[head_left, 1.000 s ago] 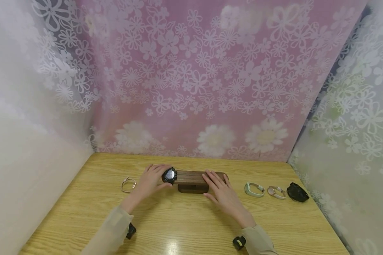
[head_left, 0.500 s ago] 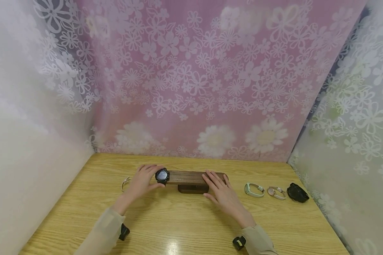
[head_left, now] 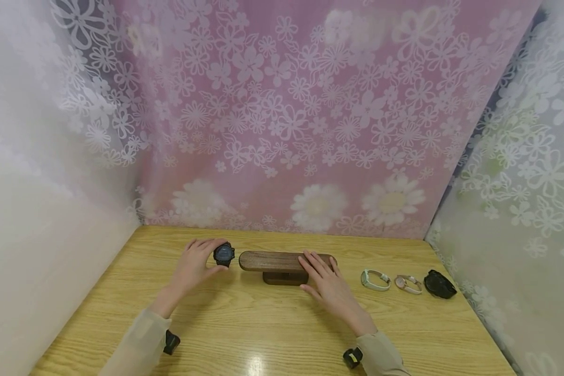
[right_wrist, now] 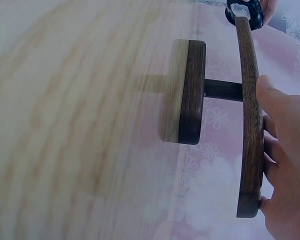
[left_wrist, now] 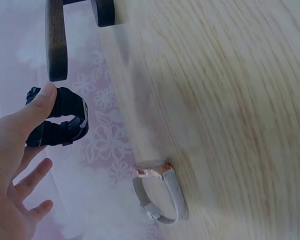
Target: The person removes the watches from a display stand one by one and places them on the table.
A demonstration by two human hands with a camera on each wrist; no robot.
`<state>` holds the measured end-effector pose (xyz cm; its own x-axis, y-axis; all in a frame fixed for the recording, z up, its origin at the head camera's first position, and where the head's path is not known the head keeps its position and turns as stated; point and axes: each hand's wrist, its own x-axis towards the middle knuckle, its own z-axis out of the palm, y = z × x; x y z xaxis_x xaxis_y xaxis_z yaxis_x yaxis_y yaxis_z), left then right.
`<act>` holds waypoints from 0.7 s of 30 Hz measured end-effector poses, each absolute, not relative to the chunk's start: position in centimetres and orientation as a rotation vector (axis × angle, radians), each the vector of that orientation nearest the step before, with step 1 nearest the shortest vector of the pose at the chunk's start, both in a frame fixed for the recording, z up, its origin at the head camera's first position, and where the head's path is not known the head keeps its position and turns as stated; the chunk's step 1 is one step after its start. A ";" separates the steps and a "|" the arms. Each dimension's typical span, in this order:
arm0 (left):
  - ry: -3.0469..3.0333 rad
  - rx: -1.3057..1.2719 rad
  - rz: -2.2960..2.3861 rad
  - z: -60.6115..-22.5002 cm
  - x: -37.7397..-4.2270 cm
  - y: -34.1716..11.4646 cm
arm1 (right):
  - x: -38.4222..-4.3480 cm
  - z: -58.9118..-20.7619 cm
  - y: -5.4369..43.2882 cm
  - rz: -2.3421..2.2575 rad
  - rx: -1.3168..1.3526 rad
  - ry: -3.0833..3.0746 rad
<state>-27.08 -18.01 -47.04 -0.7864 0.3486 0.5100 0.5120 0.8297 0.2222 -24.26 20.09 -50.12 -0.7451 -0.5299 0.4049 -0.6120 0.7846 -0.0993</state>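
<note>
My left hand (head_left: 194, 267) holds a black digital watch (head_left: 224, 253) between thumb and fingers, just beyond the left end of a dark wooden watch stand (head_left: 265, 260). In the left wrist view, the watch's strap (left_wrist: 70, 102) forms a closed loop, with the thumb on its near side. My right hand (head_left: 331, 286) rests on the right part of the stand's top bar, fingers laid nearly straight across it. The right wrist view shows the bar (right_wrist: 251, 125) on a short post above a rounded base (right_wrist: 192, 95), with the thumb and fingertips against its top.
A pale-strapped watch (left_wrist: 175, 195) lies on the table at the left, hidden behind my left hand in the head view. To the right lie a mint-green watch (head_left: 370, 280), a pink-beige watch (head_left: 406, 284) and a black crumpled-looking item (head_left: 439, 284). Flowered curtains (head_left: 286, 130) stand behind.
My left hand has slid the black watch leftward along the bar and off its left end. My right hand has stayed in place on the stand.
</note>
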 end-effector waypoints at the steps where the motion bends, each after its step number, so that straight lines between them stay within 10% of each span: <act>1: -2.540 -0.638 -0.486 -47.1 -27.1 -18.2 | -24.3 -50.1 20.1 0.322 0.870 -2.620; 21: -2.483 -0.492 -0.368 -45.8 -25.7 -25.6 | -24.3 -50.2 20.0 0.330 0.867 -2.603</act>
<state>-25.75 -25.60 -45.82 -0.7669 0.2630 0.5854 0.4216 0.8942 0.1506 -24.31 20.04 -50.20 -0.7395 -0.5259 0.4202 -0.6141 0.7827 -0.1012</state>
